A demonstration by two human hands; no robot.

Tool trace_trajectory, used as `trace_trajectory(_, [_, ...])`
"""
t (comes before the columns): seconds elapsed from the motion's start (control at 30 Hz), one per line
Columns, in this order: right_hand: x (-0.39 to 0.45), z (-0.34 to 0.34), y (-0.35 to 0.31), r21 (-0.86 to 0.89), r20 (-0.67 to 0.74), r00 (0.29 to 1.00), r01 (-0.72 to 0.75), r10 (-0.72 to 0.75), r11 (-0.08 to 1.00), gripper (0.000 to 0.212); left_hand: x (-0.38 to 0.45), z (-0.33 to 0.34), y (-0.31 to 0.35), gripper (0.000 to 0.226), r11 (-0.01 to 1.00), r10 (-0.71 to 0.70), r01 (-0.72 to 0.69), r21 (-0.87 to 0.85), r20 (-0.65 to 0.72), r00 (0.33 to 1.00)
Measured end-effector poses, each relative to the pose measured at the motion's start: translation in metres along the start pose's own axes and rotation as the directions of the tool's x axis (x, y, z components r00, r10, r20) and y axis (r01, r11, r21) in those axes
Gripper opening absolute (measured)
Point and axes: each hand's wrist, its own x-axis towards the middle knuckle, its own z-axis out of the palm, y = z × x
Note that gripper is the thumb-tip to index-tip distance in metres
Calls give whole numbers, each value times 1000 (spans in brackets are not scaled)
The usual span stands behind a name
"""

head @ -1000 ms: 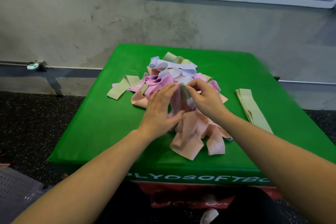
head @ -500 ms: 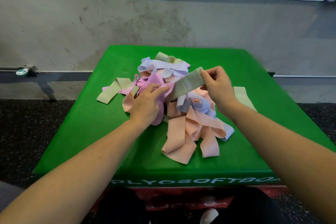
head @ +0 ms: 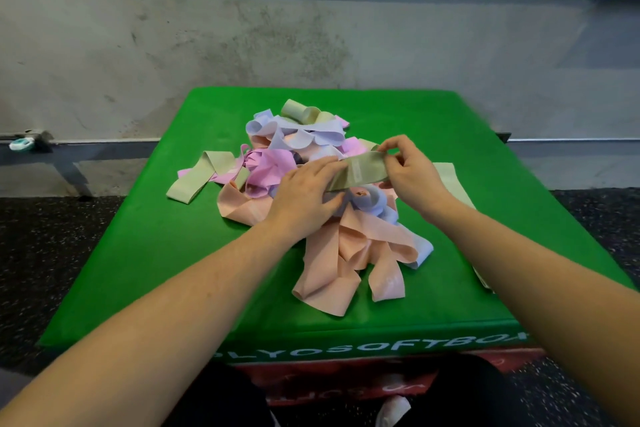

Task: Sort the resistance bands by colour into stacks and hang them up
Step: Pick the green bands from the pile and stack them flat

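The right hand (head: 412, 177) pinches one end of a sage green band (head: 360, 172), held over the mixed band pile (head: 311, 191) at the green box's (head: 138, 253) centre. The left hand (head: 304, 198) lies with straight fingers on the band's other end, apparently pressing it. A flat green stack (head: 450, 177) lies at 3 o'clock of the pile, another green band (head: 197, 177) at 9 o'clock.

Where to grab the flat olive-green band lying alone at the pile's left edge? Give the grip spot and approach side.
Judging by its pose, pinch the flat olive-green resistance band at its near-left end, coming from the left over bare green foam box top. That end lies free; its far end tucks under pink bands.
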Motion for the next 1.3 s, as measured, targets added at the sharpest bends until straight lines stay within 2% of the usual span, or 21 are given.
trace_trajectory(0.1, [-1,-10,3,75,-37,998,-43,46,996,30,1,0,-2,50,999,-1,0,-42,-12,1000])
trace_trajectory(0.23, [2,-22,6,216,-63,979,-175,193,961,21,0,0,-6,50,997,-71,71,-14,38,997])
trace_trajectory(0.33, [3,-30,10,115,-37,974,-219,225,969,21,0,2,-7,52,993,-113,113,20,48,992])
trace_trajectory(0.43, [-1,-38,9,44,-34,975,-219,221,975,18,0,4,-2,53,994,-98,95,47,71,993])
trace_trajectory(0.53, [-4,-47,5,317,-34,951,-281,307,906,7,2,6,1,57,987,-102,88,132,101,990])
trace_trajectory(0.57, [-4,-51,4,371,-22,950,-283,313,885,8,2,6,1,56,984,-109,92,155,105,989])
trace_trajectory(0.63, [-8,-57,2,373,6,956,-274,293,886,10,2,8,-3,52,981,-104,83,177,111,988])
trace_trajectory(0.73, [-15,-65,4,220,108,967,-250,231,943,22,2,11,-6,39,980,-62,36,194,127,990])
trace_trajectory(0.8, [-19,-67,8,-17,188,964,-188,187,982,39,3,11,-7,38,982,-65,43,183,116,991])
trace_trajectory(0.87, [-23,-68,10,-304,261,950,-87,171,949,50,5,10,-10,39,983,-69,51,175,100,993])
trace_trajectory(0.93, [-25,-70,13,-469,332,933,31,143,883,49,6,8,-14,34,984,-53,29,177,132,990])
trace_trajectory(1.0, [-26,-73,17,-386,346,936,83,60,919,47,6,6,-16,33,980,-12,-24,198,177,984])
trace_trajectory(1.07, [-28,-76,18,-185,268,963,84,-32,979,46,4,5,-17,36,976,13,-51,210,180,984])
trace_trajectory(1.13, [-31,-76,14,-11,163,983,91,-88,996,39,3,5,-16,39,977,8,-43,208,167,986])
trace_trajectory(1.2, [-32,-75,10,184,65,996,56,-68,981,32,2,5,-14,42,979,-9,-24,200,161,987])
trace_trajectory(1.3, [-32,-74,-1,457,-11,1000,5,0,889,34,2,3,-10,43,985,-28,3,175,143,989])
